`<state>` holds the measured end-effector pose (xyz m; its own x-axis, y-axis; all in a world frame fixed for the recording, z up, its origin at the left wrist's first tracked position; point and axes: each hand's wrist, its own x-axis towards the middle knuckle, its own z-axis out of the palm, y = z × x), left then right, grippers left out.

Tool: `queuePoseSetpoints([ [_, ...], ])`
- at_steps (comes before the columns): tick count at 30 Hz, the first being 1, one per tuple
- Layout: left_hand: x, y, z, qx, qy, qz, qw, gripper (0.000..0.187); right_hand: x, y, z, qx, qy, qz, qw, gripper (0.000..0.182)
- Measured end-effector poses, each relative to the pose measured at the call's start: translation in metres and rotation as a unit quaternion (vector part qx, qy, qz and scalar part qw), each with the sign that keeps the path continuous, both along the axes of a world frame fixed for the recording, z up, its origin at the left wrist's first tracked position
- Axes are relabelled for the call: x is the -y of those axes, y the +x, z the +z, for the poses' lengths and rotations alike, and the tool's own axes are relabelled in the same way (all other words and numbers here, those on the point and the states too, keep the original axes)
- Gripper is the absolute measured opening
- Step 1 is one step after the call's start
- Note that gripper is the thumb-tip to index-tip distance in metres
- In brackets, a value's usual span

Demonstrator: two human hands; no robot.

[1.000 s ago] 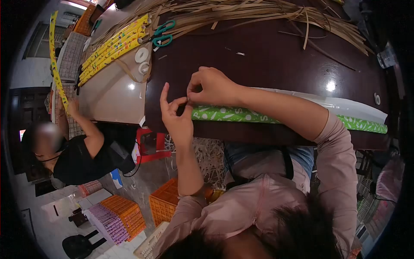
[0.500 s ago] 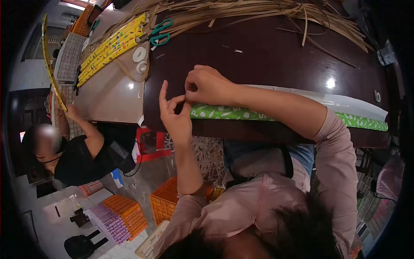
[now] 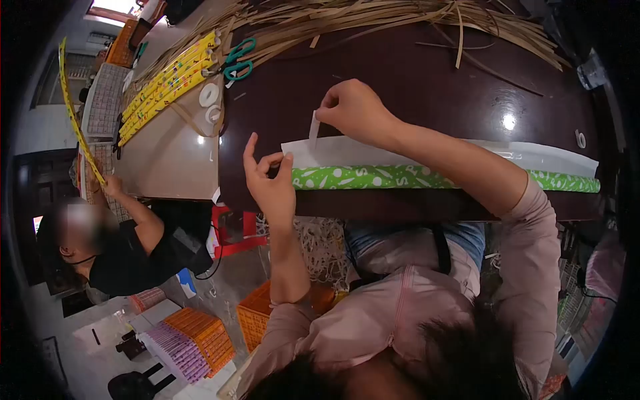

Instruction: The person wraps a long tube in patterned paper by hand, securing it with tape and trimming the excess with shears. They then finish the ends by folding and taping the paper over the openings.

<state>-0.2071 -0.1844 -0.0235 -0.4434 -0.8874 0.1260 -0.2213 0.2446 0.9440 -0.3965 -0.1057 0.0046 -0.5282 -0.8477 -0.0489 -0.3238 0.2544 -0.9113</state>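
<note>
A sheet of green wrapping paper (image 3: 373, 177) with white figures lies along the table's near edge, folded or rolled lengthwise, its white inner side (image 3: 387, 152) showing behind. At its left end my left hand (image 3: 272, 183) holds the corner with the thumb, other fingers curled and one finger raised. My right hand (image 3: 357, 112) is just above the sheet, pinching a narrow white strip (image 3: 313, 131) that runs down to the white side; it looks like tape or its backing. Whether anything lies inside the green fold is hidden.
Teal-handled scissors (image 3: 240, 61), white tape rolls (image 3: 209, 95) and yellow patterned rolls (image 3: 170, 87) lie at the left. Brown flat strips (image 3: 373, 20) spread along the far side. Another roll (image 3: 580, 139) is at right. A co-worker (image 3: 127, 247) holds a long yellow strip (image 3: 77, 127).
My right hand has moved away from my left, up and to the right, drawing out the white strip. More of the white side shows. My left hand has stayed at the paper's end.
</note>
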Motion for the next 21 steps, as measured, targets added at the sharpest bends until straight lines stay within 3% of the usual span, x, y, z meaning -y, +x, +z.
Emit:
queuePoseSetpoints([
  [4,-0.005,-0.003,0.003,0.015,0.012,0.018,1.000,0.063,-0.034,-0.016,0.001,-0.022,0.005,-0.041,0.999,0.023],
  [8,-0.002,-0.001,0.000,0.007,-0.022,0.010,1.000,0.062,-0.092,-0.041,0.021,0.041,-0.006,-0.128,0.991,0.024],
  [10,-0.002,-0.001,0.001,0.041,-0.032,0.018,0.998,0.058,-0.142,-0.062,0.020,-0.030,-0.039,-0.193,0.980,0.022],
  [16,-0.003,-0.002,-0.002,0.022,-0.013,0.029,0.999,0.054,-0.304,-0.112,0.020,-0.137,0.038,-0.430,0.891,0.019],
  [20,0.001,0.002,-0.008,0.022,-0.038,0.020,0.999,0.052,-0.370,-0.119,0.038,-0.099,-0.027,-0.492,0.864,0.022],
  [21,0.001,0.001,-0.007,0.017,-0.034,0.021,0.999,0.052,-0.389,-0.115,0.053,-0.153,-0.049,-0.458,0.874,0.025],
])
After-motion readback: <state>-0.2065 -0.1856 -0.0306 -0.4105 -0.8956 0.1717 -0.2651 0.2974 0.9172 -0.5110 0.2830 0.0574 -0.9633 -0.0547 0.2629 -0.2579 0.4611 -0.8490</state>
